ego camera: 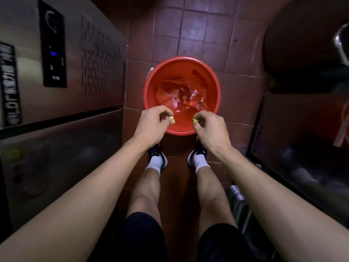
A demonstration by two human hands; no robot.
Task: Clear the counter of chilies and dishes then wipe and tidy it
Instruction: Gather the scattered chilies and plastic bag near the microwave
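A red plastic bucket stands on the tiled floor just in front of my feet. Inside it lie clear plastic wrapping and small yellow and red scraps. My left hand hovers over the bucket's near rim and pinches a small yellow chili piece in its curled fingertips. My right hand is over the near rim too, pinching another small yellow piece. The two hands are a short gap apart.
A stainless steel fridge with a black control panel and a vent grille stands close on the left. A glass-fronted cabinet runs along the right, with a round dark shape above it. Red-brown floor tiles stretch beyond the bucket.
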